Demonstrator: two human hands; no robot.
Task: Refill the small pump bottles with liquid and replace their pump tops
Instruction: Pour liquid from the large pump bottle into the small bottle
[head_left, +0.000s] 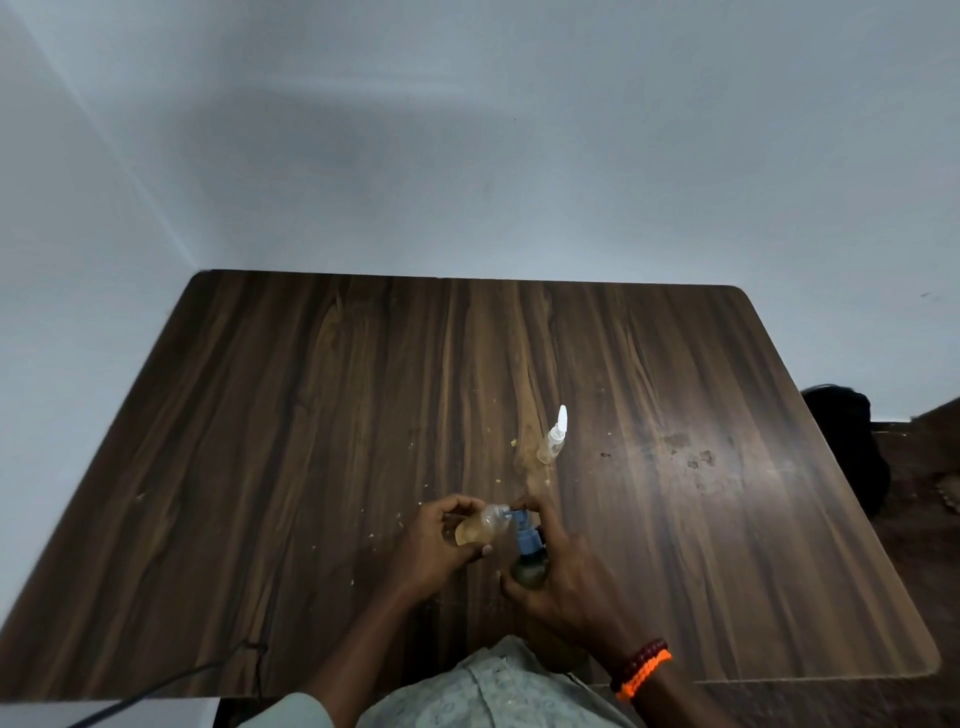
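My left hand (441, 545) grips a small clear bottle (480, 526) tilted on its side, with yellowish liquid in it and its open neck pointing right. My right hand (561, 571) holds a larger bottle (530, 569) with a blue pump top (527, 535); a finger rests on the pump head. The blue nozzle touches the small bottle's neck. A second small clear bottle (551, 441) with a white pump top stands upright further back on the dark wooden table (311, 415).
Pale crumbs and a wet stain lie around the standing bottle. A black cable (171, 680) runs off the table's near left edge. A dark bag (852, 441) sits beyond the right edge. White walls close the far and left sides.
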